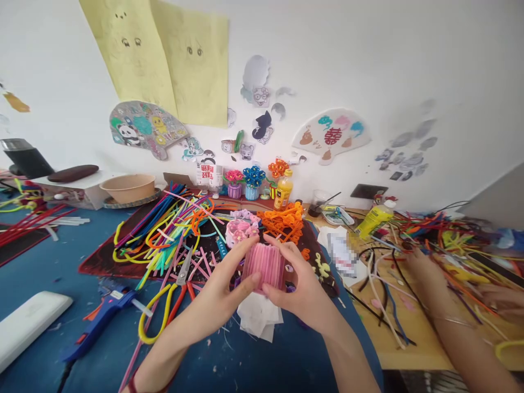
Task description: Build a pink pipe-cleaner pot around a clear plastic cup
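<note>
Both my hands hold a pink pipe-cleaner cup [264, 266] just above the blue table mat. My left hand [223, 292] grips its left side, thumb pressed on the front and fingers curled behind. My right hand [301, 289] wraps the right side, thumb on the lower front. A white paper scrap [256, 319] lies right under the cup. Behind it sit a small pink pipe-cleaner piece [239, 229] and a heap of orange pipe-cleaner shapes [284, 221].
Loose coloured pipe cleaners [172, 229] cover a dark mat at left. Orange-handled scissors [182, 284] and a blue glue gun [102, 319] lie near my left arm. A white block [28, 322] sits far left. Another person's hands [421, 267] work among pipe cleaners at right.
</note>
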Action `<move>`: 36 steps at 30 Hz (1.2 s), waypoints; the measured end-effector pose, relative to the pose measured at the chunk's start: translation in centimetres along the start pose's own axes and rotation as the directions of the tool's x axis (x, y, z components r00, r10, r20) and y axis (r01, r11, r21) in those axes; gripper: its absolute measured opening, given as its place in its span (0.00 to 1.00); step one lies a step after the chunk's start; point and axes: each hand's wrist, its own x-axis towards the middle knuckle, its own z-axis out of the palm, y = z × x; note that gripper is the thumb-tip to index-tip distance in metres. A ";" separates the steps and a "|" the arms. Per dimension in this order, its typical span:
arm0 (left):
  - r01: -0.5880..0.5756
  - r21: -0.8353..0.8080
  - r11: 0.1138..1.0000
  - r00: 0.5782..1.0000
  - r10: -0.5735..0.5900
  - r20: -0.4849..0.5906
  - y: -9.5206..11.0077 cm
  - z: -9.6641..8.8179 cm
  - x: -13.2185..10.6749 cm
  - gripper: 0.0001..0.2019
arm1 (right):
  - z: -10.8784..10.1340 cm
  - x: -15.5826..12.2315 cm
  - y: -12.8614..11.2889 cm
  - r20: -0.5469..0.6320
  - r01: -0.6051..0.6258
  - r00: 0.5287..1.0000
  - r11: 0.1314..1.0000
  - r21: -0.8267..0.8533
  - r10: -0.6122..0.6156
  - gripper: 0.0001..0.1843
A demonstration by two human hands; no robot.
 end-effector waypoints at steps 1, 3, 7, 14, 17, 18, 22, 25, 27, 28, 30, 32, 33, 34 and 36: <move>-0.005 0.005 1.000 1.000 0.005 0.003 0.1 0.0 -0.1 0.29 | 0.0 0.1 0.0 -0.005 0.006 1.000 1.000 -0.022 -0.006 0.41; -0.019 0.019 1.000 1.000 0.019 0.005 0.4 -0.1 -0.1 0.30 | 0.1 0.2 0.0 -0.013 0.009 1.000 0.998 -0.055 -0.010 0.41; -0.045 0.078 0.996 0.999 0.044 0.009 1.0 -0.4 0.3 0.31 | 0.4 0.4 0.2 -0.022 0.021 0.999 0.994 -0.112 -0.024 0.42; -0.060 0.086 0.994 0.998 0.057 0.031 1.0 -0.6 0.8 0.31 | 0.4 1.0 0.3 -0.039 0.021 0.999 0.971 -0.237 -0.032 0.45; -0.057 0.081 0.995 0.998 0.055 0.030 0.8 -0.6 0.8 0.31 | 0.3 1.1 0.2 -0.032 0.007 0.999 0.970 -0.244 -0.015 0.46; -0.057 0.082 0.995 0.998 0.055 0.028 0.8 -0.6 0.8 0.31 | 0.3 1.1 0.1 -0.030 0.006 0.999 0.968 -0.251 -0.014 0.47; -0.060 0.075 0.995 0.998 0.057 0.033 0.7 -0.5 0.7 0.31 | 0.2 1.0 0.2 -0.025 0.009 1.000 0.959 -0.282 -0.016 0.47; -0.054 0.089 0.995 0.998 0.051 0.025 0.7 -0.5 0.7 0.31 | 0.0 1.0 0.3 -0.010 0.021 1.000 0.963 -0.268 -0.025 0.46; -0.052 0.094 0.994 0.999 0.051 0.011 0.8 -0.5 0.6 0.31 | -0.2 0.8 0.2 0.014 0.023 1.000 0.978 -0.209 -0.020 0.45; -0.053 0.091 0.994 0.999 0.052 0.004 0.8 -0.5 0.6 0.31 | -0.3 0.8 0.2 0.032 0.022 0.999 0.985 -0.171 -0.017 0.44; -0.052 0.085 0.995 0.999 0.053 -0.002 0.8 -0.6 0.5 0.31 | -0.5 0.6 0.2 0.068 0.022 0.998 0.994 -0.112 -0.014 0.44; -0.053 0.087 0.995 0.999 0.054 -0.004 0.8 -0.7 0.4 0.30 | -0.8 0.5 0.4 0.086 0.030 0.996 0.996 -0.088 -0.022 0.45; -0.051 0.090 0.995 0.999 0.052 -0.008 0.8 -0.7 0.4 0.30 | -0.9 0.5 0.5 0.090 0.035 0.996 0.996 -0.078 -0.028 0.45; -0.048 0.092 0.995 0.999 0.049 -0.012 0.9 -0.8 0.3 0.29 | -1.0 0.6 0.6 0.095 0.039 0.995 0.997 -0.062 -0.033 0.44; -0.043 0.086 0.995 0.999 0.045 -0.024 0.9 -0.8 0.2 0.28 | -1.1 0.7 0.8 0.100 0.049 0.994 0.999 -0.015 -0.047 0.40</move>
